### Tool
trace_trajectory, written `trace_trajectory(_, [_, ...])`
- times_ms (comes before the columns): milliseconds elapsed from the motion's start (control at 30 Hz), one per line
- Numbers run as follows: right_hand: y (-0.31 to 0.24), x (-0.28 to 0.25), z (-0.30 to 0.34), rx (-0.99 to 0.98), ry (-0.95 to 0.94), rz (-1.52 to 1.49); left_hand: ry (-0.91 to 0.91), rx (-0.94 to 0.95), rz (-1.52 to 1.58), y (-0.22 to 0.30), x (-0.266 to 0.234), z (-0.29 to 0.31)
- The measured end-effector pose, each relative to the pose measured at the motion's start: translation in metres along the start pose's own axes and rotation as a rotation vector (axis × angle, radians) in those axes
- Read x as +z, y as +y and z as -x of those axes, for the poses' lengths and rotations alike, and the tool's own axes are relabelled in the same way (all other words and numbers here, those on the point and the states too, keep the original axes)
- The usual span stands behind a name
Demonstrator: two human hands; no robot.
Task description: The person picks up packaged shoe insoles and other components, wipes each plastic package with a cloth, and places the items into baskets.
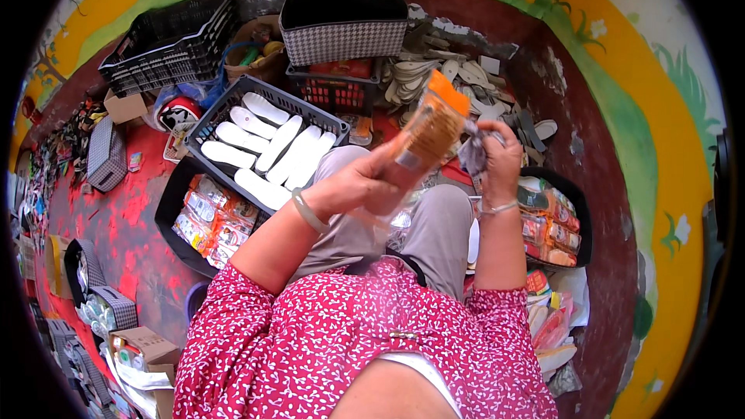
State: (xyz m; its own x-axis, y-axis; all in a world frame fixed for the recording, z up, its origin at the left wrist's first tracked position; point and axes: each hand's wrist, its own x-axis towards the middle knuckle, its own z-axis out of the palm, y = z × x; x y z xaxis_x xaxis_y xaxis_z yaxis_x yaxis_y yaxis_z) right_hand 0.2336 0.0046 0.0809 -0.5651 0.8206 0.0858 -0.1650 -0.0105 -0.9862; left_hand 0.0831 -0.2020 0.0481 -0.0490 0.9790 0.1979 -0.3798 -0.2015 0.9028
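My left hand (pixel 358 183) is wrapped round the lower part of an orange plastic packet (pixel 429 126), raised and tilted above my knees. What the packet contains is hard to make out. Close by its right side, my right hand (pixel 503 161) is closed on a crumpled grey cloth (pixel 472 152). Below my left forearm stands a black bin (pixel 172 221) filled with orange-and-clear packets (pixel 209 213). A second black bin (pixel 583 221), beyond my right wrist, holds similar packets (pixel 560 229).
White insoles (pixel 279 146) lie in a dark plastic crate (pixel 226 101) at front left. Behind it are a black crate (pixel 167 50) and a houndstooth box (pixel 344 40). Loose soles (pixel 411 77) are heaped by the wall. Boxes and baskets (pixel 116 306) line the left side.
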Motion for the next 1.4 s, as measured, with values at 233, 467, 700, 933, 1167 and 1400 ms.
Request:
trace_trajectory(233, [0.018,0.007,0.027,0.19,-0.435,-0.15,0.545,0.302,-1.135,0.008,-0.024,-0.019])
trace_trajectory(467, [0.032,0.07,0.045,0.203,-0.345,-0.227,0.541,0.236,-1.878,-0.023,0.002,-0.034])
trace_trajectory(700, [0.072,0.047,0.026,0.221,-0.151,-0.17,0.462,0.245,-1.897,-0.051,0.015,-0.03])
trace_trajectory(933, [0.041,-0.001,0.019,0.264,-0.379,0.021,0.396,0.278,-1.067,-0.013,-0.01,-0.025])
trace_trajectory(1167, [0.027,0.01,0.024,0.305,-0.564,-0.037,0.068,-0.123,0.281,-0.011,-0.024,-0.027])
trace_trajectory(1400, [0.044,0.018,0.018,0.397,-0.483,-0.105,0.025,-0.142,0.463,-0.042,-0.022,-0.028])
